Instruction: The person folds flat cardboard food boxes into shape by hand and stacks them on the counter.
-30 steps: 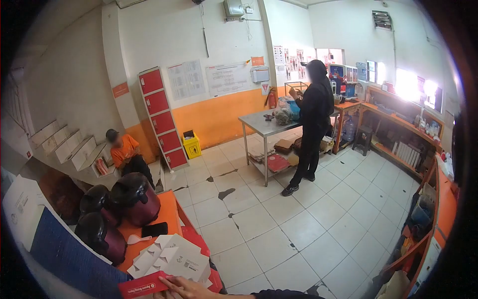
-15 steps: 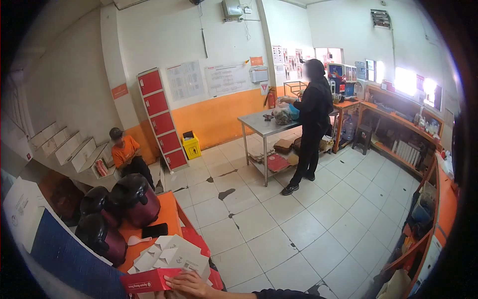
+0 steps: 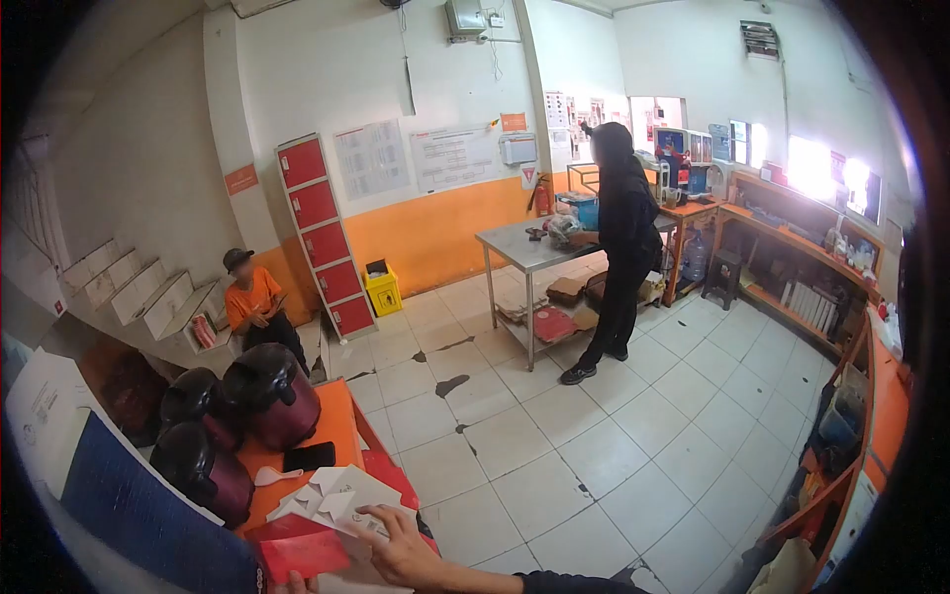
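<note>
A red and white cardboard box (image 3: 302,550) is tilted at the bottom of the view, its red side toward me. Only the fingertips of my left hand (image 3: 295,586) show, gripping the box at its lower edge. My right hand (image 3: 408,551) is open with fingers apart, over white unfolded carton flaps (image 3: 341,503) just right of the red side. Whether its fingertips touch the cardboard I cannot tell. Behind the cartons, a pink rice paddle (image 3: 277,475) and a black phone (image 3: 310,456) lie on the orange table (image 3: 341,426).
Several dark rice cookers (image 3: 267,396) stand at the table's back left. A tall blue and white stack (image 3: 129,495) rises at my left. A person in orange (image 3: 259,302) is by the stairs; another in black (image 3: 625,238) stands at a metal table (image 3: 510,245).
My right hand has lifted off the red side and moved right, its fingers spreading. The red side has tilted. The person in orange has raised their head; the person in black has turned.
</note>
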Demonstrator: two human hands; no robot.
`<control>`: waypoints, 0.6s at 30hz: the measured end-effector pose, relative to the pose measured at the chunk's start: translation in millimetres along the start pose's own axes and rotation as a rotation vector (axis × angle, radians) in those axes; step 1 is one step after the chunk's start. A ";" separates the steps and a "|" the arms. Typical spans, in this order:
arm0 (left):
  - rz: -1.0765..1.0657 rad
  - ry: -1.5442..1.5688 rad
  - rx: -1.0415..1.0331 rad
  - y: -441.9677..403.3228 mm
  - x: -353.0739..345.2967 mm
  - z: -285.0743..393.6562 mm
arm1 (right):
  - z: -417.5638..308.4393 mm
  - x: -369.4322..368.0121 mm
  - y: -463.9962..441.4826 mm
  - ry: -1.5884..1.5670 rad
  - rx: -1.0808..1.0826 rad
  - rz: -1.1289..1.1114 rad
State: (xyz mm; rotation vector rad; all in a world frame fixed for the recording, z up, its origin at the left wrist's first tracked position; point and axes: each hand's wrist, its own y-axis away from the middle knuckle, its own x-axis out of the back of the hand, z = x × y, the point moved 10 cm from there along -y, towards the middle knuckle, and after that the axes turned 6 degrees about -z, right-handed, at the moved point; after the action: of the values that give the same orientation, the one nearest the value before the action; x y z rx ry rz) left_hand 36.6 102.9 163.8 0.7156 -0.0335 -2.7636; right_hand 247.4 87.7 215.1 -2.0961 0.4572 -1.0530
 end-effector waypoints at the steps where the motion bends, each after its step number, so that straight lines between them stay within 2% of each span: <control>1: -0.099 -0.076 -0.067 -6.4 -1.9 4.9 | 20.6 -13.4 3.4 -0.379 -0.095 -0.075; 3: -0.296 -0.228 -0.201 -31.1 16.7 7.8 | 42.5 -42.5 14.5 -1.141 -0.286 -0.225; 4: -0.394 -0.307 -0.268 -36.0 17.8 8.4 | 50.0 -39.9 13.8 -1.156 -0.333 -0.196; 7: -0.262 -0.459 -0.377 -45.6 31.2 10.9 | 45.4 -39.7 16.3 -1.315 -0.447 -0.268; 8: -0.253 -0.538 -0.408 -44.0 27.2 10.5 | 42.6 -32.7 15.2 -1.264 -0.407 -0.228; 11: -0.190 -0.859 -0.545 -23.0 2.1 17.3 | 30.2 -27.4 24.5 -1.203 -0.508 -0.180; 13: -0.088 -1.176 -0.689 5.8 -21.8 27.6 | 25.4 -6.0 21.2 -0.968 -0.265 0.061; 15: -0.016 -0.685 -0.443 -6.3 2.4 2.8 | 1.3 36.0 5.4 -0.809 -0.078 0.221; 16: -0.150 -0.842 -0.440 -3.0 -18.3 1.1 | -12.6 49.4 5.0 -0.612 0.098 0.297; 17: -0.286 -0.996 -0.436 1.8 -36.2 -5.8 | -14.9 42.2 8.8 -0.516 0.121 0.291; 18: -0.230 -0.935 -0.857 23.2 -44.2 5.8 | -17.9 31.0 16.9 -0.419 0.144 0.283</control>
State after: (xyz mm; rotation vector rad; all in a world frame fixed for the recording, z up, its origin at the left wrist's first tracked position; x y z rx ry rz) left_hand 76.9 92.7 191.9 -0.8098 0.9951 -2.6345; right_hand 251.9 49.9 226.3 -1.9816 0.4364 -0.4529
